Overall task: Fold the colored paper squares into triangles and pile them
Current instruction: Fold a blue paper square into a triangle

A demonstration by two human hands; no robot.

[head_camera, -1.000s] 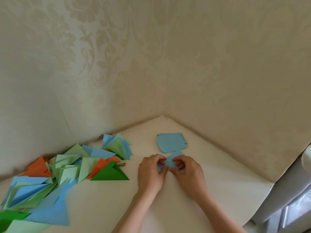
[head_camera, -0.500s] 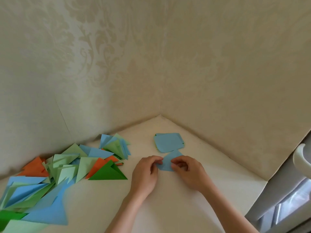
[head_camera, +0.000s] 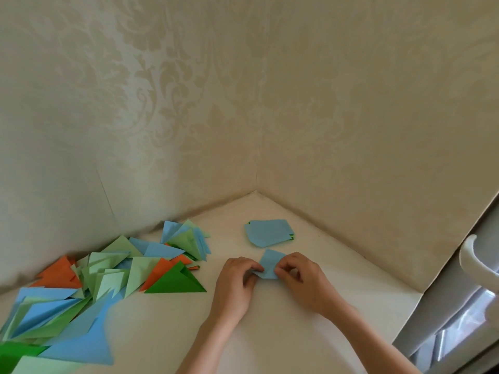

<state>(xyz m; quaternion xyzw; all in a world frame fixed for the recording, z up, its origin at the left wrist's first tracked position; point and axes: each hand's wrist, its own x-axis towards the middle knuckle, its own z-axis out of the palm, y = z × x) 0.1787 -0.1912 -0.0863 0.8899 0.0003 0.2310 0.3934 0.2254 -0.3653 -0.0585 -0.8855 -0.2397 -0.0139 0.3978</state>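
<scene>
Blue paper point(head_camera: 270, 264), a small matte sheet partly folded with one corner pointing away from the person, lies on the pale bench point(head_camera: 270, 333) between the two hands. The left hand point(head_camera: 236, 286) pinches its left edge with curled fingers, and the right hand point(head_camera: 302, 279) pinches its right edge the same way. Just beyond it, apart from it, sits a low stack of unfolded squares point(head_camera: 268, 232), blue on top with a green edge peeping out at the right. To the left, well apart from the hands, sprawls a loose pile of folded triangles point(head_camera: 108, 279) in blue, light green, dark green and orange, their sharp points overlapping and running to the wall point(head_camera: 135, 130). The bench fills a corner where two walls with cream damask paper meet, so the far edges are closed; bare smooth surface lies open in front of the hands and toward the near edge. At the right stands a white door handle point(head_camera: 472, 263).
</scene>
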